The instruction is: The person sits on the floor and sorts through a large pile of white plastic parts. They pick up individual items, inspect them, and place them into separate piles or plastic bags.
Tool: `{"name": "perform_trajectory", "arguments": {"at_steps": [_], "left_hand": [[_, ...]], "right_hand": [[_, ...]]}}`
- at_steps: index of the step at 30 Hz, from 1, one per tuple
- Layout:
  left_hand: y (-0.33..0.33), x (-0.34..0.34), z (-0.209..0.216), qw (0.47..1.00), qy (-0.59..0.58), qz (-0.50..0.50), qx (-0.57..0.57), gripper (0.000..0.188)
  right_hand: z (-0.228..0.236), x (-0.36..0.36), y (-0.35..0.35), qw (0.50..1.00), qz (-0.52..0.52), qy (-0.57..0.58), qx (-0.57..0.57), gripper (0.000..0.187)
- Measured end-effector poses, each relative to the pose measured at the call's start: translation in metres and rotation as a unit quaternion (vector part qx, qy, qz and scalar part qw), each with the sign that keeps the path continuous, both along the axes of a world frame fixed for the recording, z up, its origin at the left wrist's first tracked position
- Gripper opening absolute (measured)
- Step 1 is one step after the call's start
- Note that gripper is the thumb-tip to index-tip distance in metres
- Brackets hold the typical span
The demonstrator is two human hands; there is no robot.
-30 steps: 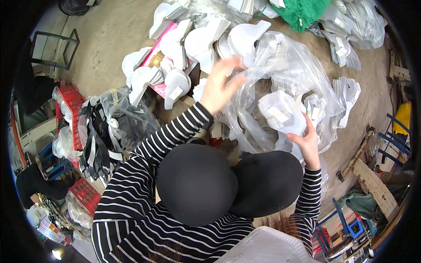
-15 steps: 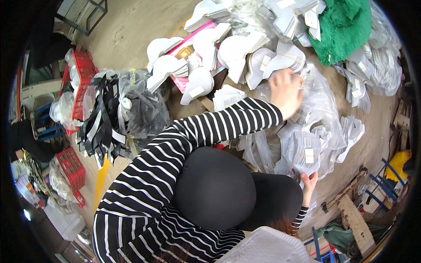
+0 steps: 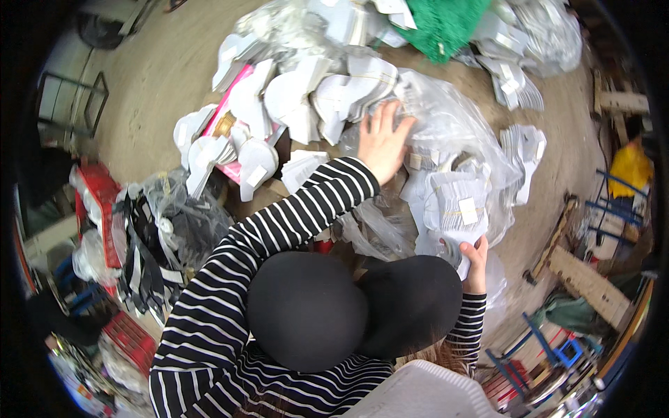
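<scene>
My left hand reaches forward with its fingers spread, just in front of a bundle of curved white cut-out pieces. Whether the fingertips touch that bundle, I cannot tell. To the right, my right hand grips the near end of another bundle of white cut-out pieces, a thick fanned stack with a thin band and a white label. This stack lies partly against a large clear plastic bag, which spreads out behind it. Part of my right hand's fingers is hidden by the stack.
More white bundles lie at the far left on a pink printed sheet. A green fluffy cloth is at the back. Red crates and black strips stand left; wooden boards lie at the right.
My view has shifted, so the scene sits further left and higher. My left hand remains near the far bundles, its fingers now more spread. My right hand stays at the near stack's end.
</scene>
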State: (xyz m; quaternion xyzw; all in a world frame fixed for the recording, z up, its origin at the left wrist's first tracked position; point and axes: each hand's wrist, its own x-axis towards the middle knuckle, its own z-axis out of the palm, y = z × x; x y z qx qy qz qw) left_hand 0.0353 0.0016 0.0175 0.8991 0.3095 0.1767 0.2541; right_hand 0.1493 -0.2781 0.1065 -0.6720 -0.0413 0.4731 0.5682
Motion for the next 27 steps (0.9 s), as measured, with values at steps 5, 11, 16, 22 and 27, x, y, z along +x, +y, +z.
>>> {"name": "perform_trajectory", "arguments": {"at_steps": [5,11,16,22,27], "left_hand": [[0.004,-0.008,-0.022,0.993,0.085,-0.037,0.067,0.067],[0.017,-0.013,-0.023,0.989,0.044,-0.104,0.095,0.086],[0.014,-0.02,-0.003,0.986,0.057,-0.108,0.113,0.089],[-0.005,-0.014,0.015,0.92,0.058,-0.36,0.143,0.078],[0.021,0.035,0.023,0.822,0.101,-0.517,0.218,0.096]], "right_hand": [[0.002,-0.009,-0.02,0.985,-0.149,0.081,0.034,0.08],[0.015,-0.011,-0.065,0.935,-0.289,0.143,0.149,0.069],[0.025,-0.011,-0.111,0.92,-0.338,0.137,0.143,0.072],[0.021,-0.036,-0.135,0.909,-0.393,0.058,0.122,0.078],[0.014,-0.035,-0.135,0.921,-0.349,0.083,0.153,0.074]]}}
